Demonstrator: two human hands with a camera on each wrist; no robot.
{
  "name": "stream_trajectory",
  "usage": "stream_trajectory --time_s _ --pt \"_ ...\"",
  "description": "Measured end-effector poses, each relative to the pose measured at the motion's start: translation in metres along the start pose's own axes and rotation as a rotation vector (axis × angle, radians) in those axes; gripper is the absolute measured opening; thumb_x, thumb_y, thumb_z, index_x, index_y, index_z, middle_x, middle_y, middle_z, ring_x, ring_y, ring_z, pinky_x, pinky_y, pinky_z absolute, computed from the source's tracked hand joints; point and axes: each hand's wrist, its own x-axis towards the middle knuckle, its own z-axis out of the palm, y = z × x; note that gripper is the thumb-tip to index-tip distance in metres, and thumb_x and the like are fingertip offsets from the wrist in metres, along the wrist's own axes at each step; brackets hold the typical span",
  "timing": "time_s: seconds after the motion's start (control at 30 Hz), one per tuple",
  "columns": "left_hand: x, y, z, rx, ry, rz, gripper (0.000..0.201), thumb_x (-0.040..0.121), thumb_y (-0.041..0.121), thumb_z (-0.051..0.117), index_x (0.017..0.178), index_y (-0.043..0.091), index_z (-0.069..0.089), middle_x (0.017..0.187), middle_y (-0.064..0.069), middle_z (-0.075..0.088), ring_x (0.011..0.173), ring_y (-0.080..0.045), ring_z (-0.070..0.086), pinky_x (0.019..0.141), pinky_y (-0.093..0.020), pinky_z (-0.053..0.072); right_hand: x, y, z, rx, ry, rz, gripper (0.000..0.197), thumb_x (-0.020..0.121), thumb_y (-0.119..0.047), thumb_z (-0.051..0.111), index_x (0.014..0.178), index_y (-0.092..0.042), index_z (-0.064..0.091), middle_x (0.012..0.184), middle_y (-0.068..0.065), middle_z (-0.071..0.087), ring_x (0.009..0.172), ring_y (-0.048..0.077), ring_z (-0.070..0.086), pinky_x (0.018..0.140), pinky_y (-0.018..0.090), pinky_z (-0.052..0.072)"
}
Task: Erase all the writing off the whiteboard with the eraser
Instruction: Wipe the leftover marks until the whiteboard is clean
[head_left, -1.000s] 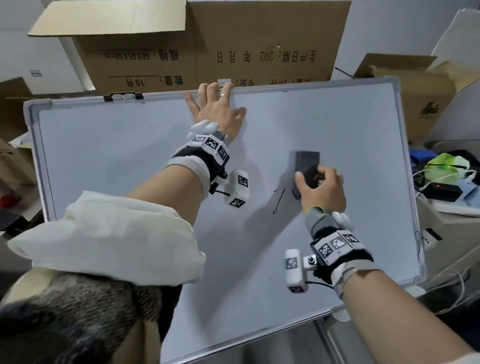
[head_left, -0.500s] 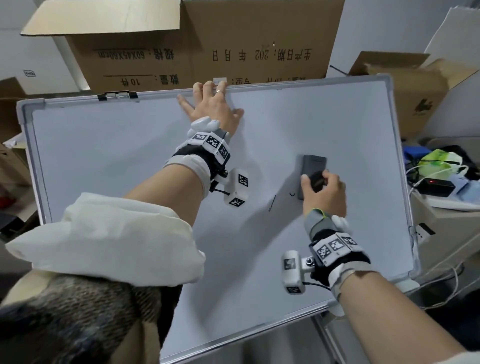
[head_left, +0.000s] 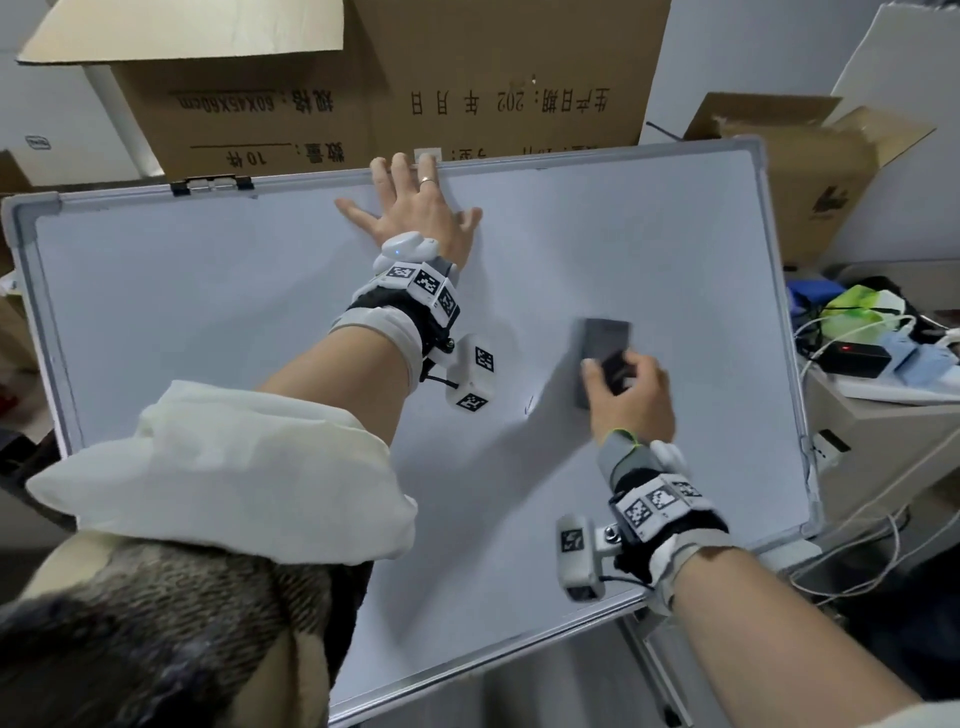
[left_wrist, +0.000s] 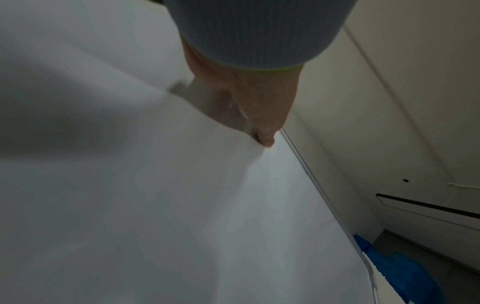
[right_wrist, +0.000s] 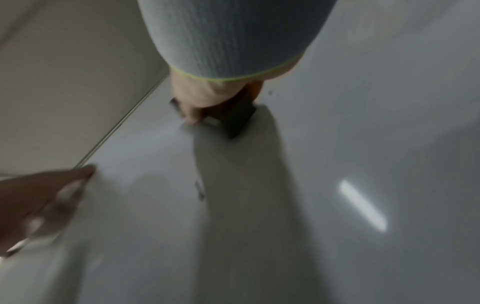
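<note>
The whiteboard (head_left: 218, 312) leans tilted in front of me, its surface nearly bare. One short dark stroke of writing (head_left: 529, 404) is left near the middle, just left of the eraser. My right hand (head_left: 626, 395) grips the dark rectangular eraser (head_left: 602, 343) and presses it flat on the board; the right wrist view shows the eraser (right_wrist: 239, 119) under my curled fingers. My left hand (head_left: 415, 213) lies flat with spread fingers at the board's top edge, and in the left wrist view my left hand (left_wrist: 259, 115) presses on the whiteboard (left_wrist: 155, 205).
Large cardboard boxes (head_left: 395, 78) stand behind the board, and another open box (head_left: 810, 171) at the right. A side table (head_left: 883, 415) at the right carries a black charger (head_left: 852, 358), cables and green and blue items. A black clip (head_left: 210, 184) sits on the board's top frame.
My right hand slid the eraser rightward over the black strokes, so most of the writing is gone and only one short stroke shows. The left hand has stayed at the top edge.
</note>
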Motion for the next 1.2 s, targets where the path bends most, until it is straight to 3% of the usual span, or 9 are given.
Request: stream_trajectory --time_s 0.13,0.33,0.47,0.57,0.67,0.83,0.93,1.07,1.2 --pt "-0.005 0.002 0.0 -0.003 -0.023 -0.015 0.098 0.073 0.079 0.038 0.153 0.025 0.021 0.161 -0.005 0.017 0.151 -0.027 0.005 0.105 -0.076 -0.003 -0.035 -0.018 0.009 -0.049 -0.454 -0.287 0.048 0.062 -0.058 0.082 0.1 -0.037 0.06 0.093 -0.018 0.06 0.08 -0.001 0.055 0.067 0.008 0.036" --pt "-0.007 0.015 -0.005 -0.04 -0.065 0.006 0.101 0.07 0.077 0.048 0.153 0.025 0.021 0.16 -0.004 0.018 0.151 -0.027 0.006 0.104 -0.076 -0.003 0.001 -0.002 -0.009 -0.006 -0.129 -0.042 0.049 0.061 -0.063 0.079 0.096 -0.035 0.06 0.096 -0.015 0.066 0.086 0.01 0.066 0.076 0.028 0.05" --pt "-0.005 0.006 -0.002 -0.034 -0.036 -0.023 0.1 0.07 0.08 0.045 0.152 0.026 0.024 0.16 -0.004 0.021 0.15 -0.027 0.007 0.105 -0.075 -0.002 -0.021 -0.018 0.0 -0.048 -0.404 -0.229 0.049 0.058 -0.062 0.083 0.092 -0.034 0.059 0.086 -0.019 0.063 0.075 -0.002 0.059 0.066 0.013 0.042" --pt "-0.009 0.007 0.002 0.0 0.03 -0.023 0.092 0.077 0.08 0.032 0.151 0.025 0.027 0.156 -0.003 0.026 0.149 -0.026 0.012 0.104 -0.076 -0.001 -0.019 -0.011 0.007 -0.038 -0.306 -0.259 0.05 0.063 -0.064 0.078 0.1 -0.036 0.062 0.094 -0.017 0.063 0.082 0.003 0.061 0.071 0.023 0.048" --pt "-0.011 0.016 0.006 0.015 0.086 -0.06 0.086 0.08 0.077 0.024 0.148 0.024 0.031 0.152 -0.003 0.031 0.148 -0.026 0.016 0.103 -0.076 -0.001 0.028 0.007 -0.016 -0.045 -0.055 -0.069 0.05 0.072 -0.06 0.074 0.111 -0.032 0.063 0.108 -0.008 0.067 0.097 0.017 0.064 0.081 0.03 0.05" --pt "-0.006 0.026 0.014 0.0 0.093 -0.144 0.081 0.078 0.074 0.03 0.142 0.024 0.035 0.148 -0.002 0.032 0.148 -0.025 0.016 0.102 -0.076 0.001 0.076 0.047 -0.044 -0.129 0.075 0.335 0.051 0.084 -0.054 0.065 0.117 -0.016 0.058 0.119 0.012 0.063 0.106 0.035 0.061 0.081 0.038 0.043" --pt "-0.002 0.034 0.018 -0.006 0.098 -0.175 0.08 0.078 0.072 0.032 0.142 0.023 0.036 0.149 -0.003 0.032 0.149 -0.026 0.014 0.102 -0.077 0.002 0.068 0.036 -0.032 -0.054 0.045 0.25 0.048 0.077 -0.058 0.07 0.107 -0.021 0.062 0.108 0.003 0.068 0.097 0.028 0.064 0.074 0.03 0.042" --pt "0.0 0.035 0.021 -0.014 0.11 -0.183 0.081 0.078 0.072 0.031 0.141 0.022 0.037 0.149 -0.004 0.032 0.149 -0.025 0.015 0.102 -0.077 0.001 0.041 0.014 -0.014 -0.075 -0.229 -0.024 0.054 0.06 -0.07 0.075 0.095 -0.032 0.061 0.09 -0.017 0.065 0.079 0.008 0.061 0.072 0.026 0.045" --pt "-0.001 0.034 0.02 -0.017 0.103 -0.168 0.08 0.078 0.072 0.032 0.141 0.023 0.037 0.149 -0.003 0.032 0.148 -0.026 0.015 0.102 -0.077 0.001 0.03 0.039 -0.028 -0.093 -0.031 0.174 0.053 0.067 -0.068 0.071 0.098 -0.028 0.057 0.1 -0.01 0.067 0.088 0.019 0.064 0.073 0.029 0.042"
